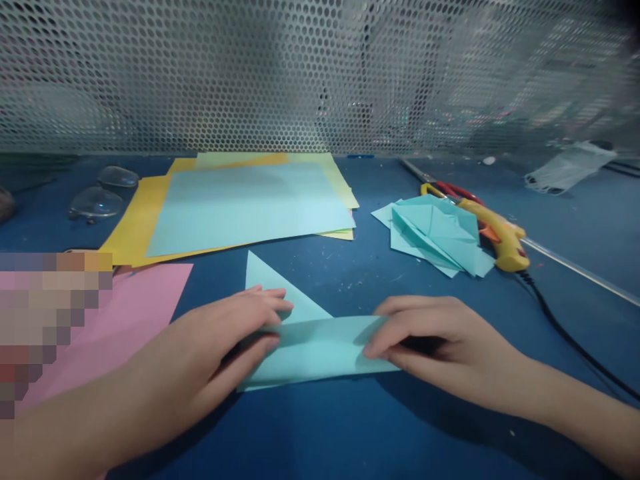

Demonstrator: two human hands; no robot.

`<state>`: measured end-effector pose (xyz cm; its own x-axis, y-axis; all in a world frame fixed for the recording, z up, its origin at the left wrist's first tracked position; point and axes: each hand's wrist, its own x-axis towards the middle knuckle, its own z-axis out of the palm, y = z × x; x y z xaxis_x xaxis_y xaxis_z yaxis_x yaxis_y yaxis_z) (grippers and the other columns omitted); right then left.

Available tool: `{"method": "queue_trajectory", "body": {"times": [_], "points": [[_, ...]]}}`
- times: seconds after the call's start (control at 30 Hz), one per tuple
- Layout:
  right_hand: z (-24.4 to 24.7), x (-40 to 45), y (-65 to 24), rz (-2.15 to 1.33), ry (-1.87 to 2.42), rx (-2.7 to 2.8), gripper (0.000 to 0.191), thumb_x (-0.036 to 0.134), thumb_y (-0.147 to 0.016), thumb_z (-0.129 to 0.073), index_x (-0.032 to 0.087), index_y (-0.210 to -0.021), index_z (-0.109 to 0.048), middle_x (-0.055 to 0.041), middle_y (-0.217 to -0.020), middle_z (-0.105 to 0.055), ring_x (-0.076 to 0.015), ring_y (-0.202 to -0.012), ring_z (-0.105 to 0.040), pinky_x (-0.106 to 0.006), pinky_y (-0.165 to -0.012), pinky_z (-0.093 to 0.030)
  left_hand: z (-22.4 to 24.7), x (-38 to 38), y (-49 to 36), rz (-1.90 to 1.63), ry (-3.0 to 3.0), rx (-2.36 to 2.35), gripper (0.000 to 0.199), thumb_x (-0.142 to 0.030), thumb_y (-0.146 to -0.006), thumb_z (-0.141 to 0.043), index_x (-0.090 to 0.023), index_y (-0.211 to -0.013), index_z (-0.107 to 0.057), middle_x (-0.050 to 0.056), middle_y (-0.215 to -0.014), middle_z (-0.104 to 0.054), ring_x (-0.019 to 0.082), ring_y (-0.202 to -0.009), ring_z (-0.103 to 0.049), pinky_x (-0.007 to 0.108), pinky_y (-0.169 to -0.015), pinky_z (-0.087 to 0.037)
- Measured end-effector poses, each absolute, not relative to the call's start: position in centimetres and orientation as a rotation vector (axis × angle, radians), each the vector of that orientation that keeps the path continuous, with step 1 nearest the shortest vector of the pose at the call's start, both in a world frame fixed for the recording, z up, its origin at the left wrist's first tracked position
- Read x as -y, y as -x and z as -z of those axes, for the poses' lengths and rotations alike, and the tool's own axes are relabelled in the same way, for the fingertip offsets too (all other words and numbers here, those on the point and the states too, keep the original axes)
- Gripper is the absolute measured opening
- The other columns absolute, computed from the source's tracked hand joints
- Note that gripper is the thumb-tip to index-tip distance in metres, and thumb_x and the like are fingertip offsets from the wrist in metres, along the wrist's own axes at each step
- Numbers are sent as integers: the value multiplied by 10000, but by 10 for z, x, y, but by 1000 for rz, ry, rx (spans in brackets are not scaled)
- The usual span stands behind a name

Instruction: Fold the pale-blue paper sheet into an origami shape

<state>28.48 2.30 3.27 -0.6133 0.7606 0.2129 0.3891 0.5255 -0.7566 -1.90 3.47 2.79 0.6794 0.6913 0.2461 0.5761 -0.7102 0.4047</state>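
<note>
A light turquoise sheet of paper lies on the blue table, its near part folded over into a long band. A pointed triangular corner stands out behind the band on the left. My left hand has its thumb and fingers closed over the band's left end. At the right end, my right hand pinches the paper between thumb and fingers. Farther back on the right is a loose pile of folded turquoise paper pieces, apart from both hands.
Turquoise and yellow sheets are stacked at the back. Pink paper lies left, beside a blurred-out patch. Glasses rest at the far left. A yellow glue gun with a black cord, red-handled pliers and a white mask are on the right.
</note>
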Motion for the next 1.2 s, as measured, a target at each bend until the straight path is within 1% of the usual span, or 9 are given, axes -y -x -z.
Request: {"method": "queue_trajectory", "body": {"times": [0.23,0.47,0.53,0.6,0.67,0.7,0.77,0.9,1.2], "points": [[-25,-23,-287,-657,777,2392,313,-15,-975,-515,188,-1029,-747,-81,-1000,-711,-111,-882,-696,-156,-743,-528,-23,-33,22,-416,-2831,-934,330,-272,-1071,-403,-187,-1337,-579,38,-1380,-691,184,-1215,-697,300,-1012,-555],[-24,-27,-287,-416,703,2504,287,9,-982,-511,164,-1005,-752,-116,-988,-738,-170,-894,-679,-268,-818,-549,-23,-34,18,-434,-2847,-846,267,-161,-1035,-369,-146,-1234,-545,124,-1335,-700,208,-1280,-654,344,-1090,-512],[-24,-27,-288,-400,699,2525,310,18,-993,-492,175,-1011,-758,-110,-1010,-744,-162,-899,-685,-258,-820,-554,-22,-34,19,-455,-2820,-803,267,-101,-1026,-365,-167,-1204,-552,148,-1464,-607,220,-1372,-577,366,-1113,-500],[-23,-25,-288,-390,731,2539,337,53,-1021,-470,209,-1038,-768,-106,-1104,-747,-174,-972,-699,-271,-854,-558,-23,-35,20,-444,-2861,-750,448,-9,-1010,-338,-216,-1357,-528,141,-1664,-358,252,-1509,-397,436,-1149,-461],[-22,-21,-287,-386,798,2553,313,134,-1051,-497,271,-1074,-778,-76,-1243,-729,-202,-1057,-708,-306,-903,-561,-25,-36,21,-368,-2958,-646,622,26,-1022,-305,-327,-1516,-440,100,-1739,-155,277,-1588,-174,519,-1206,-361],[-22,-19,-287,-398,855,2558,272,190,-1055,-534,304,-1093,-779,-51,-1287,-720,-212,-1068,-716,-315,-910,-566,-27,-37,21,-316,-2998,-581,616,5,-1047,-295,-346,-1533,-434,80,-1740,-155,272,-1596,-116,536,-1235,-295],[-21,-15,-286,-490,1016,2544,198,305,-1033,-620,353,-1156,-767,-15,-1303,-722,-219,-1030,-743,-305,-871,-589,-31,-38,20,-238,-3034,-455,506,-90,-1106,-262,-299,-1501,-502,65,-1688,-328,244,-1581,-197,502,-1268,-214],[-20,-13,-286,-760,1261,2462,315,434,-1000,-649,388,-1305,-710,-4,-1304,-730,-253,-1009,-760,-330,-832,-614,-36,-38,17,-259,-3066,-400,488,-164,-1140,-220,-283,-1407,-610,28,-1492,-600,252,-1405,-540,439,-1219,-330],[-28,-16,-283,-471,1027,2658,186,301,-1033,-629,378,-1144,-757,65,-1072,-770,-161,-825,-712,-282,-809,-549,-41,-38,16,-321,-3078,-395,491,-176,-1152,-223,-280,-1349,-661,-6,-1447,-635,182,-1384,-557,328,-1237,-255]]}}
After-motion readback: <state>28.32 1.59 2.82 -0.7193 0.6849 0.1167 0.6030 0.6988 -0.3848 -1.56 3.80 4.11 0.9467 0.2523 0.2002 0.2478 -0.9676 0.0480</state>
